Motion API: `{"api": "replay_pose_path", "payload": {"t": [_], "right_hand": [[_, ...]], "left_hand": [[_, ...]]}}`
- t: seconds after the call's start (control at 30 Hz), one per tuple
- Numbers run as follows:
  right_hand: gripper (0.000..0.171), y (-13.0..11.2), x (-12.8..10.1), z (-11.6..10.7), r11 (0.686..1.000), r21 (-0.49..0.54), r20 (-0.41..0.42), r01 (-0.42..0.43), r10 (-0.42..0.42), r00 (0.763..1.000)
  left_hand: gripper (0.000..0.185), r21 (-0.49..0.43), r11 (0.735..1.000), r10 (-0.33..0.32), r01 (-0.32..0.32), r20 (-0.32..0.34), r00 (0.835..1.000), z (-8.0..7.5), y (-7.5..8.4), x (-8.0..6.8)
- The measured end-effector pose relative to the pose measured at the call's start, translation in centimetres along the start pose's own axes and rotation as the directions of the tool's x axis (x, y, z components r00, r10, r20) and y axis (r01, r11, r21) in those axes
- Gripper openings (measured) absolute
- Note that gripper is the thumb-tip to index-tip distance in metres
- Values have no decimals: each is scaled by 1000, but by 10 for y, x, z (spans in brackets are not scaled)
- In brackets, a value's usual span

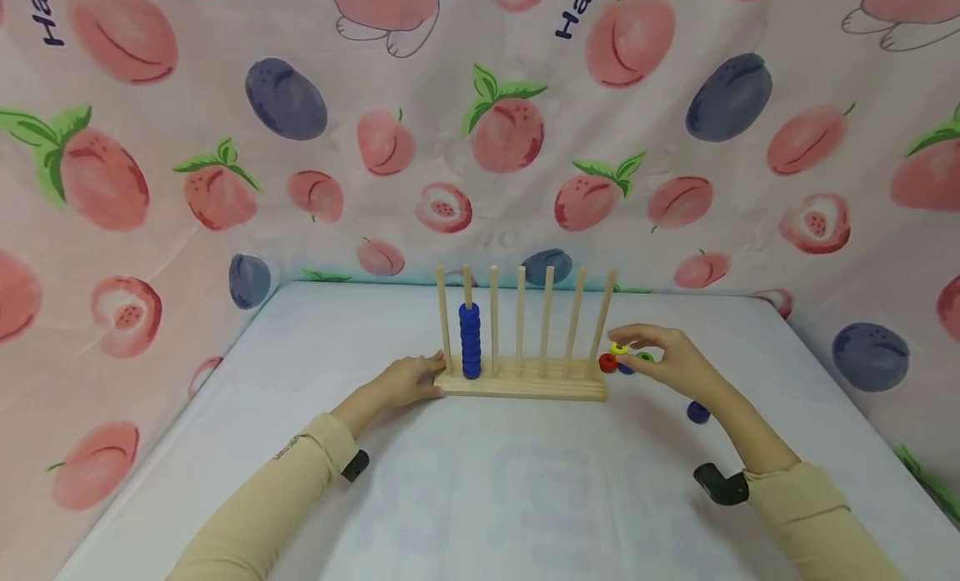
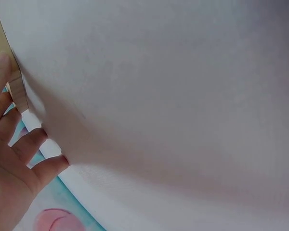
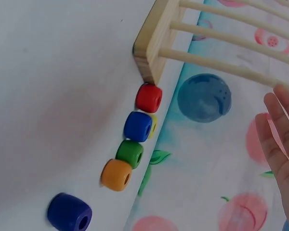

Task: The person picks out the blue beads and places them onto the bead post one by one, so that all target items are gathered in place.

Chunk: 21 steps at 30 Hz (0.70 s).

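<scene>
A wooden peg rack (image 1: 525, 388) stands on the white table, with several upright pegs on its base. Blue beads (image 1: 470, 341) are stacked on the second peg from the left. My left hand (image 1: 405, 381) grips the left end of the base, its thumb (image 2: 1, 72) at the front edge and the other fingers spread around the end. Over the loose beads off the rack's right end hovers my right hand (image 1: 670, 360), fingers loosely bent and holding nothing. Below it lie a red bead (image 3: 149, 98), a blue bead (image 3: 137, 126), a yellow bead (image 3: 153, 126), a green bead (image 3: 129, 154) and an orange bead (image 3: 116, 174).
Nearer to me, a dark blue bead (image 3: 67, 211) lies apart from the row. A fruit-print cloth (image 1: 442, 147) hangs behind the table (image 1: 480, 489) and along its sides. Dark wrist devices (image 1: 722, 484) show below both sleeves.
</scene>
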State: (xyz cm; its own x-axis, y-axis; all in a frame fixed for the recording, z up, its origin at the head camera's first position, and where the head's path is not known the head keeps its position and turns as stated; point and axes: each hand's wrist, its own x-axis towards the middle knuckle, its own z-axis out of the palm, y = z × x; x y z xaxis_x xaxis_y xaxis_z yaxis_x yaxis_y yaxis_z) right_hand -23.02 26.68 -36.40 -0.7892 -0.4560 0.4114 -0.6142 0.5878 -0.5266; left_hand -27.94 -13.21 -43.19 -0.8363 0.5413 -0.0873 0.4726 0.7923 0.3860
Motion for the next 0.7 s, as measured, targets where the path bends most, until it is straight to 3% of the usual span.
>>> {"api": "replay_pose_path", "payload": {"t": [0.3, 0.5, 0.7], "right_hand": [[38, 16, -4, -3, 990, -109, 27, -85, 88, 996], [40, 25, -4, -6, 981, -128, 70, -146, 156, 985], [40, 37, -1, -5, 968, -222, 46, -121, 135, 990]], "left_hand": [[56, -12, 1000, -14, 14, 7, 1000, 0, 1, 0], [56, -1, 1000, -10, 10, 6, 1000, 0, 2, 1], [57, 8, 1000, -21, 21, 8, 1000, -2, 1, 0]]}}
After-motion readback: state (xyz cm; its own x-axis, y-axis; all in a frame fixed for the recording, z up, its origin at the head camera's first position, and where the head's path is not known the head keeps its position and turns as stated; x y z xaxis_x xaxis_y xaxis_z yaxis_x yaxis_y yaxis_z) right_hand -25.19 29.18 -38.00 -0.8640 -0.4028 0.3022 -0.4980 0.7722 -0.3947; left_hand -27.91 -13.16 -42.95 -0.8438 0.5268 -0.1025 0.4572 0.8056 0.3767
